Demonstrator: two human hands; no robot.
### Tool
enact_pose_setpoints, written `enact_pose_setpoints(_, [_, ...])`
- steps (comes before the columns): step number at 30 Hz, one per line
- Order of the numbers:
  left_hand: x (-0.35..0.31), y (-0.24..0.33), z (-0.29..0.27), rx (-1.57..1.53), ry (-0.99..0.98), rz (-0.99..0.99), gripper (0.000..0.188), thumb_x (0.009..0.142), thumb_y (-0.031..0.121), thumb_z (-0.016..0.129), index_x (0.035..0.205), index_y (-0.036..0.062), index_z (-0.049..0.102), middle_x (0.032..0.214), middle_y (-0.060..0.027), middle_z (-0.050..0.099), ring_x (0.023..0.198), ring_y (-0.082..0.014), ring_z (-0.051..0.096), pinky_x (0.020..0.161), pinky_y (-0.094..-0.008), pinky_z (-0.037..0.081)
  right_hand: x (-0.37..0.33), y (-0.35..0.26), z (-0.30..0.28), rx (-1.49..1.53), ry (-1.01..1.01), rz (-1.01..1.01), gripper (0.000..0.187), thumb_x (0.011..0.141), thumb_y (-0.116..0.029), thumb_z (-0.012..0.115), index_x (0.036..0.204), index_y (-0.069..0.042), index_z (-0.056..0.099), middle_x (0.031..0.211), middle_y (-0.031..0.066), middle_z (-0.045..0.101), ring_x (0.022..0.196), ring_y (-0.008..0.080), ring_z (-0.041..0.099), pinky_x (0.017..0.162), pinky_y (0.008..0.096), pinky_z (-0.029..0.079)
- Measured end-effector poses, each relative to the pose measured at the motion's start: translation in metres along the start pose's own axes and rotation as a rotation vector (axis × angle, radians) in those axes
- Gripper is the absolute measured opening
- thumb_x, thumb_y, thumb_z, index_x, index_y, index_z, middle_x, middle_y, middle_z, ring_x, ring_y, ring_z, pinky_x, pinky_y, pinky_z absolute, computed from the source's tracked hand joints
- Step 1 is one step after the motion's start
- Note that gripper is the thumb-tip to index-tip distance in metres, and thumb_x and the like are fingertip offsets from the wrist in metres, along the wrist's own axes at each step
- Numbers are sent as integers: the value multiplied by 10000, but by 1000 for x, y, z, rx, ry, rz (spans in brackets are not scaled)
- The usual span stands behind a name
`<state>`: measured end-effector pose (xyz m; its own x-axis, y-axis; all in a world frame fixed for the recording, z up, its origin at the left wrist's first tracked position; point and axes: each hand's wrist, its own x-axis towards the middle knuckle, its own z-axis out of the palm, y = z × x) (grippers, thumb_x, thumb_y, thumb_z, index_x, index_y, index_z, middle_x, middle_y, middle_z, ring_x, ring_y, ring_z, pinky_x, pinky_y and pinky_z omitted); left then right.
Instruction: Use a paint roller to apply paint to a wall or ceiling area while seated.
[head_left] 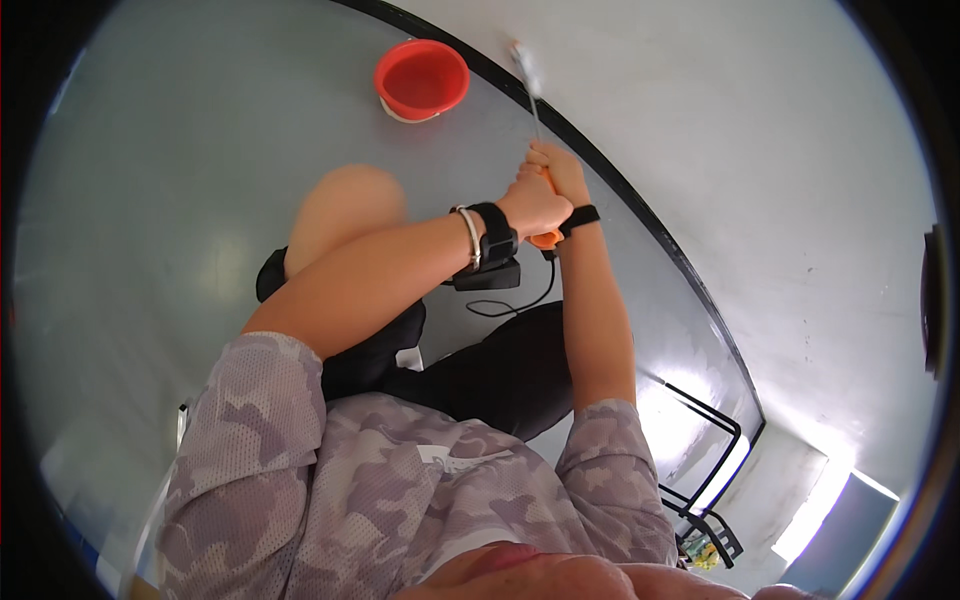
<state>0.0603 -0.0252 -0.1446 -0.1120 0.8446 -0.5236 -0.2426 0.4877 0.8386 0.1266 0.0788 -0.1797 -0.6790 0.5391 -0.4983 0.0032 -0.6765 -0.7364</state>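
Left hand [537, 207] and right hand [561, 172] are both wrapped around the orange handle of a thin-shafted tool [536, 118], the right one farther along. Its long axis runs near to far, leaning slightly left; the blurred whitish head points away, beyond both hands, and the handle's butt shows just nearer. Left of the shaft stands a red bucket [423, 82].

The bucket [422, 84] is set on the floor [220, 150]. To the bucket's right, the wall [740, 130] is edged by the skirting strip [602, 163], and the tool head [529, 72] is held. The handle [546, 240] is gripped by the right hand [562, 172] and left hand [537, 206], nearer the wearer than the bucket.
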Motion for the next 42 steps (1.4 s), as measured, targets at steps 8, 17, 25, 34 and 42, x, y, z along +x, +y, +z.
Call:
enact_pose_setpoints(8, [-4, 9, 12, -113, -287, -131, 58, 673, 34, 559, 708, 11, 519, 622, -84, 513, 520, -173, 527, 427, -289, 391, -37, 5, -37, -1309, 418, -243, 178, 758, -187, 508, 688, -38, 577, 697, 122, 597, 630, 257, 564, 580, 346, 421])
enact_pose_setpoints(17, [-35, 30, -34, -293, 46, -3, 122, 713, 65, 556, 769, 5, 466, 636, -77, 479, 503, -165, 509, 395, -299, 403, 36, -5, 42, 62, -200, -44, 150, 857, -76, 438, 710, -56, 461, 617, 10, 432, 577, 128, 444, 519, 260, 376])
enact_pose_setpoints(25, [-6, 17, -6, -76, 121, 66, 390, 709, 40, 544, 1033, -116, 393, 746, -132, 531, 537, -175, 562, 428, -304, 472, 7, -21, 36, -28, 21, 14, 257, 892, -86, 412, 651, -122, 329, 548, -48, 302, 507, 88, 341, 477, 220, 309])
enact_pose_setpoints(34, [-1, 6, -8, -194, -118, -90, 140, 684, 19, 529, 802, 20, 453, 644, -59, 467, 501, -163, 505, 425, -305, 423, -6, 0, -3, -166, 240, -20, 119, 843, -26, 414, 915, -2, 506, 641, 1, 441, 554, 116, 428, 504, 242, 370])
enact_pose_setpoints(42, [-20, 29, -39, -261, 125, 20, 122, 714, 50, 533, 798, -10, 469, 687, -83, 496, 483, -157, 485, 405, -290, 405, 49, -8, 50, 188, -251, 17, 68, 864, -65, 445, 804, -40, 463, 649, 17, 441, 559, 123, 425, 511, 253, 374])
